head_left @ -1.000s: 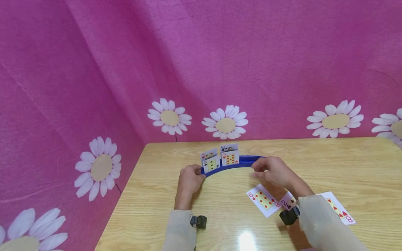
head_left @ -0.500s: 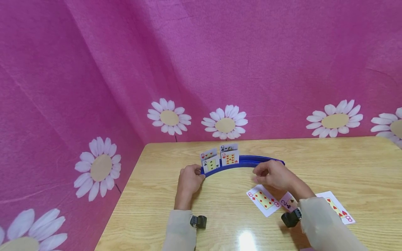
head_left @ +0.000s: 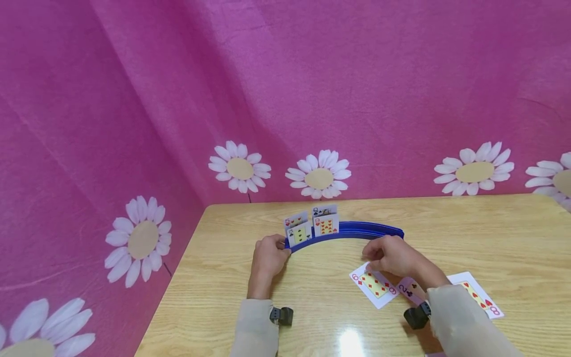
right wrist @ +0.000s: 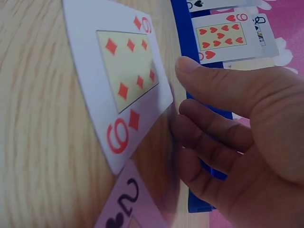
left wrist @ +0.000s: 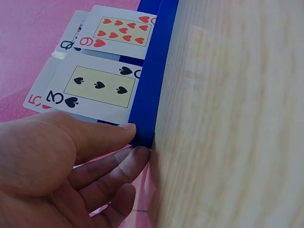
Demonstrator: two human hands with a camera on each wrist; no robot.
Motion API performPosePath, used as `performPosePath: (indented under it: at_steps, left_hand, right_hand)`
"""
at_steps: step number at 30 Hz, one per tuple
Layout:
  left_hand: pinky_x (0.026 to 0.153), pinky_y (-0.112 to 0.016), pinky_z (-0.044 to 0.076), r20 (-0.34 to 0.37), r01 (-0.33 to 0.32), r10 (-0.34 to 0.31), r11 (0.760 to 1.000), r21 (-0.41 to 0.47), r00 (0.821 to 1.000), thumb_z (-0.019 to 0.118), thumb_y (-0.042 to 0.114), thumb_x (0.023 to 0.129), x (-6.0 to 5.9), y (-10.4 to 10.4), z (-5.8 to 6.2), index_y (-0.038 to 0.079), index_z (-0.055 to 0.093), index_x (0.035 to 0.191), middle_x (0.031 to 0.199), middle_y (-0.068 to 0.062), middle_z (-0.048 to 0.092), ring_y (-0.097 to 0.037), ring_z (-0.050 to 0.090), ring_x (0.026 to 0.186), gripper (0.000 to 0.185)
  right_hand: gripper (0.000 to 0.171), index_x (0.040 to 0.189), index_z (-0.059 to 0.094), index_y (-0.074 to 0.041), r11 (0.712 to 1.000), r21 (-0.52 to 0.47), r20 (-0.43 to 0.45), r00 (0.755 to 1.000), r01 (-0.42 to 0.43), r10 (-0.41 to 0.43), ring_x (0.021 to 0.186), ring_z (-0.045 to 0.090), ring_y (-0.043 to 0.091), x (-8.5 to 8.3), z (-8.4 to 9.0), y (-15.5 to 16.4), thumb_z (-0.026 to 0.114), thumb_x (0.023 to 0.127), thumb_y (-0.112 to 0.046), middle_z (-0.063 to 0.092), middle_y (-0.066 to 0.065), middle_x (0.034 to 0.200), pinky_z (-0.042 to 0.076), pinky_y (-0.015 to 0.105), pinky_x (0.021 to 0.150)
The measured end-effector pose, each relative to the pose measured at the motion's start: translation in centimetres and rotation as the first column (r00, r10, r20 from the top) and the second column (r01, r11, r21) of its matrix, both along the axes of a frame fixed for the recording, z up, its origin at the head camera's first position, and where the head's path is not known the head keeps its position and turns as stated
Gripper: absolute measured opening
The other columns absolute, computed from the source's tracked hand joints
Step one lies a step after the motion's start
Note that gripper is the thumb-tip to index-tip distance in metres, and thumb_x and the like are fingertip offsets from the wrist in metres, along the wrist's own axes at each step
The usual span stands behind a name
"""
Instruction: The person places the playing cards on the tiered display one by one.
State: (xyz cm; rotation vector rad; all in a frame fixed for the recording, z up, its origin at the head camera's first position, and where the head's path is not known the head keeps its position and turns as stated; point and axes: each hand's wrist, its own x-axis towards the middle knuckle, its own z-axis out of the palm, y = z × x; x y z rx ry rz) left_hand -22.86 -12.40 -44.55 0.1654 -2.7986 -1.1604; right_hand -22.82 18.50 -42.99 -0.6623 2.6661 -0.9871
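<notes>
Left hand [head_left: 269, 256] pinching blue card rack [head_left: 357, 229] end, right hand [head_left: 392, 254] empty, loosely curled, hiding six of diamonds [head_left: 374, 285] corner

Head view: looks forward and down from above the near edge of the light wooden table [head_left: 468, 233], standing well back, taking in both forearms, the tabletop and the pink daisy-printed fabric backdrop [head_left: 285, 99] behind it.

Left wrist view: set very close behind the left hand [left wrist: 57, 161], low at table level and rolled sideways, facing the left end of the curved blue plastic card rack [left wrist: 151, 90].

Right wrist view: equally close, beside the right hand [right wrist: 237, 137], also rolled, facing the flat-lying six of diamonds card [right wrist: 123, 78].

Shared ground: all three views show the rack and the standing nine of hearts card [head_left: 327, 225].
</notes>
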Motion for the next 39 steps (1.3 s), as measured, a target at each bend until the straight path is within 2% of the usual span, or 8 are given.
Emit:
performPosePath:
  at_steps: [8, 16, 22, 27, 33, 39]
  left_hand:
    - [0.081, -0.04, 0.052, 0.008, -0.008, 0.008, 1.0, -0.002, 1.0, 0.076, 0.005, 0.086, -0.04, 0.03, -0.4, 0.002, 0.074, 0.11, 0.091, -0.007, 0.071, -0.02, 0.064, 0.087, 0.025]
    - [0.078, -0.039, 0.052, -0.01, 0.008, -0.007, 1.0, 0.017, 1.0, 0.076, 0.004, 0.086, -0.01, 0.01, -0.1, 0.001, 0.074, 0.109, 0.089, -0.007, 0.07, -0.02, 0.064, 0.084, 0.023]
    - [0.079, -0.04, 0.053, -0.007, 0.012, -0.012, 1.0, 0.02, 1.0, 0.077, 0.004, 0.086, 0.03, 0.06, 0.04, 0.001, 0.073, 0.11, 0.091, -0.008, 0.071, -0.02, 0.064, 0.085, 0.024]
    - [0.079, -0.04, 0.053, -0.005, 0.006, -0.006, 1.0, 0.024, 1.0, 0.077, 0.004, 0.086, -0.04, 0.11, 0.04, 0.001, 0.074, 0.109, 0.091, -0.008, 0.071, -0.02, 0.064, 0.085, 0.024]
    - [0.08, -0.04, 0.052, 0.004, 0.004, -0.004, 1.0, 0.022, 1.0, 0.076, 0.004, 0.086, -0.06, 0.12, -0.08, 0.002, 0.074, 0.11, 0.091, -0.007, 0.07, -0.02, 0.063, 0.085, 0.024]
    - [0.081, -0.04, 0.052, 0.01, -0.001, 0.0, 1.0, 0.026, 1.0, 0.076, 0.004, 0.086, -0.02, 0.05, -0.18, 0.001, 0.073, 0.111, 0.093, -0.008, 0.07, -0.02, 0.062, 0.086, 0.025]
  right_hand:
    - [0.03, 0.105, 0.075, -0.005, 1.0, 0.018, 0.026, 1.0, -0.014, 0.013, 0.086, 0.057, 0.02, 0.17, -0.14, 0.23, 0.085, 0.077, -0.002, 0.068, 0.0, 0.096, 0.052, 0.039, 0.077]
    - [0.032, 0.107, 0.075, -0.005, 0.995, 0.089, -0.003, 0.999, -0.043, 0.043, 0.084, 0.049, 0.02, 0.04, -0.03, 0.32, 0.085, 0.076, -0.003, 0.061, -0.003, 0.087, 0.045, 0.032, 0.069]
    - [0.029, 0.103, 0.075, -0.007, 0.991, 0.123, -0.02, 0.998, -0.052, 0.055, 0.083, 0.049, 0.019, -0.05, -0.14, 0.3, 0.085, 0.077, -0.004, 0.058, -0.004, 0.084, 0.044, 0.031, 0.068]
    - [0.027, 0.101, 0.074, -0.008, 0.992, 0.116, -0.013, 0.999, -0.049, 0.051, 0.083, 0.049, 0.019, -0.05, -0.09, 0.32, 0.085, 0.077, -0.004, 0.058, -0.003, 0.085, 0.045, 0.032, 0.069]
    - [0.026, 0.097, 0.072, -0.011, 0.994, 0.108, 0.015, 1.0, -0.001, 0.0, 0.082, 0.05, 0.019, 0.17, -0.22, 0.19, 0.086, 0.076, -0.004, 0.058, -0.002, 0.086, 0.046, 0.034, 0.07]
    - [0.026, 0.094, 0.07, -0.011, 0.997, 0.083, -0.019, 1.0, -0.002, 0.004, 0.081, 0.055, 0.017, 0.24, -0.43, 0.16, 0.086, 0.075, -0.003, 0.062, -0.002, 0.087, 0.051, 0.036, 0.073]
